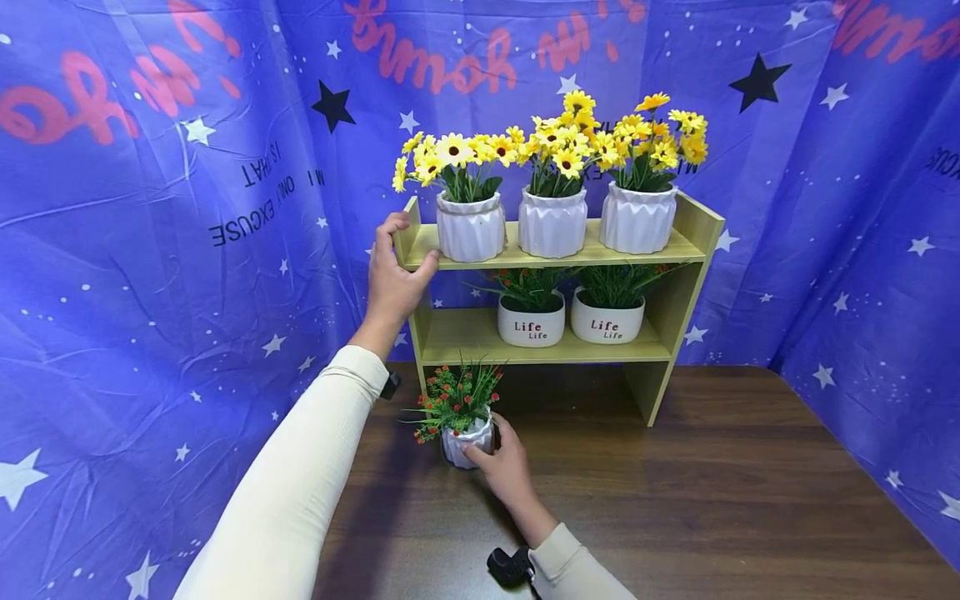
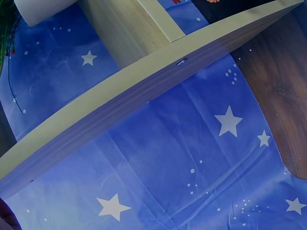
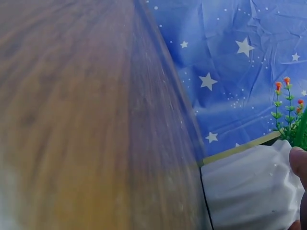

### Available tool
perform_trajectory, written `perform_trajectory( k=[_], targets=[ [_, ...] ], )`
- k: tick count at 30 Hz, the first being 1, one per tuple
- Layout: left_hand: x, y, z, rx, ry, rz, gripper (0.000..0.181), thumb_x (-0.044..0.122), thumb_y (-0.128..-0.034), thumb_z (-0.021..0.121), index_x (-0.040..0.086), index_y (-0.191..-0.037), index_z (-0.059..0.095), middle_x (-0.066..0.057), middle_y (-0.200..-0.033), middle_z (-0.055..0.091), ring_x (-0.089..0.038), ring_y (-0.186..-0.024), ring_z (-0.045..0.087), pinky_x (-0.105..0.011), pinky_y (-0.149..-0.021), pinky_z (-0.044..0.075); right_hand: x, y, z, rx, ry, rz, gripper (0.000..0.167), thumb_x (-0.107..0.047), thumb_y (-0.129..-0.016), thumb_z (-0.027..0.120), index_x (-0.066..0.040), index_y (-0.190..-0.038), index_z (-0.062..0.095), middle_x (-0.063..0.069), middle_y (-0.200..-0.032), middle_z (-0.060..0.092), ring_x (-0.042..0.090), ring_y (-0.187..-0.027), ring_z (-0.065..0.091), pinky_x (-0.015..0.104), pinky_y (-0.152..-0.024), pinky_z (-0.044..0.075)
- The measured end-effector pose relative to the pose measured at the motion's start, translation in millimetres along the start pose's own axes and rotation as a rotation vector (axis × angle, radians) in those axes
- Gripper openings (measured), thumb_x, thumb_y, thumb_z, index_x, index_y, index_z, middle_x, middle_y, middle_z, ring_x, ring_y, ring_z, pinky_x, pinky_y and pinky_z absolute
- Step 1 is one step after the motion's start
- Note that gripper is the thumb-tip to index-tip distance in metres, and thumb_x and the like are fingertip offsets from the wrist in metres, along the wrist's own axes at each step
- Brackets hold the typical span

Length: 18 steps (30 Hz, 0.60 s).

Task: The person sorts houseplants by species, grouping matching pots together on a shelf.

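In the head view my right hand (image 1: 510, 471) grips a white ribbed pot (image 1: 467, 443) from its right side. Green grass and small red-orange flowers (image 1: 459, 398) grow out of it, and it is low by the shelf's left leg. The right wrist view shows the same pot (image 3: 252, 189) close up, with a thumb (image 3: 298, 163) on its side. Higher up, my left hand (image 1: 397, 279) holds the upper left corner of the two-tier wooden shelf (image 1: 487, 337), thumb over the front edge of the top board. Only a dark bit of that hand shows in the left wrist view.
Three white ribbed pots (image 1: 552, 225) with yellow daisies line the top board. On the lower board stand two white oval "Life" pots (image 1: 531, 325) with green plants. A brown wooden table (image 1: 720, 483) carries the shelf; blue star-printed cloth (image 1: 225, 350) hangs behind and at both sides.
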<state>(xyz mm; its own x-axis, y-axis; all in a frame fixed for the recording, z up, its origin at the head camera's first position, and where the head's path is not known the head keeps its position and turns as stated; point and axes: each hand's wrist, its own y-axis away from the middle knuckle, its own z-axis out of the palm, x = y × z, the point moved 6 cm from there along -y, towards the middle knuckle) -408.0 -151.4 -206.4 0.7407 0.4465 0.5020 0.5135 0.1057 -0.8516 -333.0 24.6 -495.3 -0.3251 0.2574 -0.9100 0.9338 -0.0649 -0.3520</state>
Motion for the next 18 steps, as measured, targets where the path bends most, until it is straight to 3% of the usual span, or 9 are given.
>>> perform_trajectory(
  k=[6,11,18],
  targets=[
    [0.1,-0.3,0.5,0.010,0.005,0.016,0.048,0.011,-0.0794,0.076,0.002,-0.117,0.048,-0.012,-0.140,0.052,-0.023,-0.132,0.045,-0.033,-0.109,0.032,0.6,-3.4,3.9,0.039,0.036,-0.009,0.073,-0.019,-0.072,0.086,0.002,-0.134,0.053,0.018,-0.123,0.062,0.034,-0.113,0.058,0.050,-0.096,0.045],
    [0.7,-1.1,0.3,0.009,0.004,0.018,0.049,0.010,-0.0794,0.076,0.001,-0.118,0.047,-0.017,-0.139,0.052,-0.023,-0.131,0.045,-0.033,-0.109,0.031,-0.1,-5.7,8.9,0.047,0.044,0.002,0.074,-0.021,-0.071,0.086,0.000,-0.134,0.052,0.018,-0.121,0.063,0.035,-0.111,0.059,0.050,-0.095,0.045],
    [-0.8,-0.7,0.5,-0.009,0.000,-0.012,0.050,0.011,-0.0805,0.075,0.000,-0.120,0.046,-0.014,-0.141,0.051,-0.021,-0.132,0.044,-0.030,-0.109,0.031,4.7,-4.4,13.1,0.067,0.038,0.050,0.076,-0.018,-0.069,0.087,-0.003,-0.134,0.051,0.017,-0.117,0.064,0.031,-0.107,0.060,0.046,-0.093,0.046]
  ],
)
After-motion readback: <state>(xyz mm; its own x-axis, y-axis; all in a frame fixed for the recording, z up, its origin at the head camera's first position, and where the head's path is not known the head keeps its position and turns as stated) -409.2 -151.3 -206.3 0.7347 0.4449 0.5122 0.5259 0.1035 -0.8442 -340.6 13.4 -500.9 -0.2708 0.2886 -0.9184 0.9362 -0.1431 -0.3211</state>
